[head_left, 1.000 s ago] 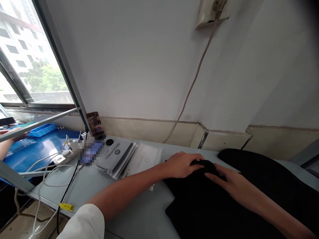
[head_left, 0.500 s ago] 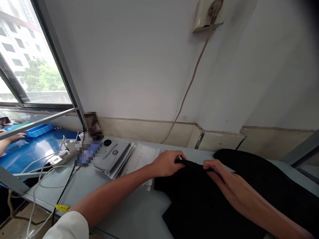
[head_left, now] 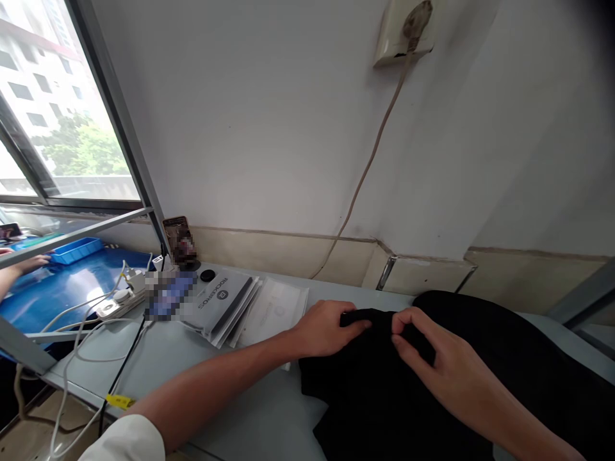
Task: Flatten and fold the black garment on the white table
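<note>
Black fabric [head_left: 375, 397] lies spread over the grey table [head_left: 269, 410], with a further dark part reaching to the right. My left hand [head_left: 327, 328] grips the fabric's upper left edge, its thumb lying on top of the cloth. Just to the right, my right hand [head_left: 427, 349] pinches the same upper edge between thumb and forefinger, the two fingertips close together. A short stretch of the edge runs between the hands. The lower part of the fabric goes out of view at the bottom.
Packaged items in clear and grey bags [head_left: 218, 301] lie left of my left hand. Behind them stands a phone [head_left: 180, 240]. Cables and a power strip [head_left: 120, 301] are at the left. Another person's hand [head_left: 31, 264] shows near a blue tray [head_left: 77, 250].
My left thumb has come down over the front of the cloth. My right thumb and forefinger have moved into a rounder pinch, with the thumb lower.
</note>
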A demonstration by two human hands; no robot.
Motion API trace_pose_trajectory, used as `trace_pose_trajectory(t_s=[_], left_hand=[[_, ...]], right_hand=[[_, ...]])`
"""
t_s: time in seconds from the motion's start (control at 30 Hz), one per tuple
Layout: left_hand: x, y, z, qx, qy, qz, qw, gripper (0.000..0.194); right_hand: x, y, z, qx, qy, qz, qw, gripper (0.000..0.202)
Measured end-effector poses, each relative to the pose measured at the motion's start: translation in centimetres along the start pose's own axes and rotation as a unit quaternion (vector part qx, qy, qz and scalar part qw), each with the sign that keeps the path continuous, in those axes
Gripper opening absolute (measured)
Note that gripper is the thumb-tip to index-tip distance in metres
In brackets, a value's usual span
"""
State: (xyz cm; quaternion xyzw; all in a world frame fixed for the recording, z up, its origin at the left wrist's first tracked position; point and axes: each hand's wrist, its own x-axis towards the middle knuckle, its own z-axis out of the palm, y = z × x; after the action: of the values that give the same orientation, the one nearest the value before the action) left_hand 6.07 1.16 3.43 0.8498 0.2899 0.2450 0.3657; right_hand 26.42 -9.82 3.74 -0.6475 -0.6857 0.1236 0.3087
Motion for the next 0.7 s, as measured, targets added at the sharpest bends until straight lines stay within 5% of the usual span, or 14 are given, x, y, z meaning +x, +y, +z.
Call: trace_pose_trajectory(t_s=[0.33, 0.53, 0.7], left_hand=[[-1.7, 0.8, -1.0, -0.037, -0.031, -0.025, 0.999, 0.038], [-3.5, 0.3, -2.7, -0.026, -0.017, -0.010, 0.999, 0.030], [-4.2, -1.0, -3.5, -0.031, -0.006, -0.023, 0.999, 0.028]], right_hand=[[0.6, -0.4, 0.7, -0.002, 0.075, 0.034, 0.997, 0.041], [1.0, 1.0, 0.2, -0.003, 0.014, -0.047, 0.999, 0.039], [1.4, 1.2, -0.1, -0.010, 0.006, -0.026, 1.000, 0.038]])
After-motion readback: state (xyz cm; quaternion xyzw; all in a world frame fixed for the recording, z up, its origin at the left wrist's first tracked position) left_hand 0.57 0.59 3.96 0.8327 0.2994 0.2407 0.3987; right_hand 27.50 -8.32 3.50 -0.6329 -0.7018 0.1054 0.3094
